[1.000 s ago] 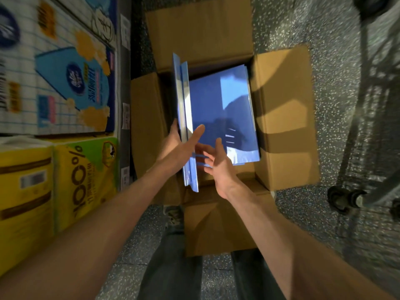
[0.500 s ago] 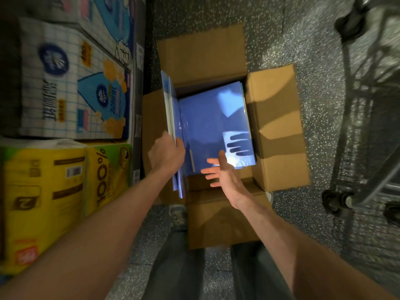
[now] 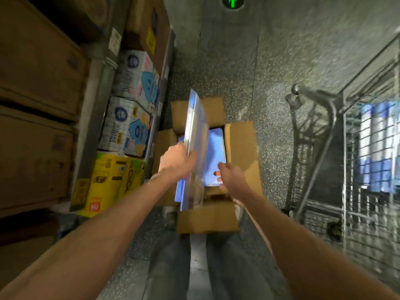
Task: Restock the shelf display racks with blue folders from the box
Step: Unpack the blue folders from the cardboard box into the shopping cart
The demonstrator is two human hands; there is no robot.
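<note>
Nearest the camera, the person's jeans-clad legs (image 3: 168, 267) are standing at the near flap of the cardboard box (image 3: 241, 146), and both bare forearms are reaching out over it. By my judgement the restocking is sitting somewhere in its early or middle part. Blue folders are coming out of the box, none is showing on a display rack in this view, and a flat stack of folders (image 3: 216, 148) is lying inside the box, waiting to be taken.

The left hand (image 3: 176, 161) is holding a bundle of blue folders (image 3: 195, 135) on edge above the box's left side. Its grip is curling round the bundle's lower half, and the bundle is rising away from the camera. The right hand (image 3: 230, 174) is dipping into the box at the near edge of the flat stack, back of the hand up. Blur is hiding whether its grip is pinching a folder or merely touching one, so I cannot tell.

Farther left, the shelving (image 3: 97, 118) is carrying yellow packs (image 3: 108, 176), tissue packs (image 3: 129, 126) and brown cartons (image 3: 36, 68). To the right, a wire trolley (image 3: 324, 126) is holding more blue goods (image 3: 376, 144). Beyond, a green arrow (image 3: 232, 2) is glowing on the floor.
</note>
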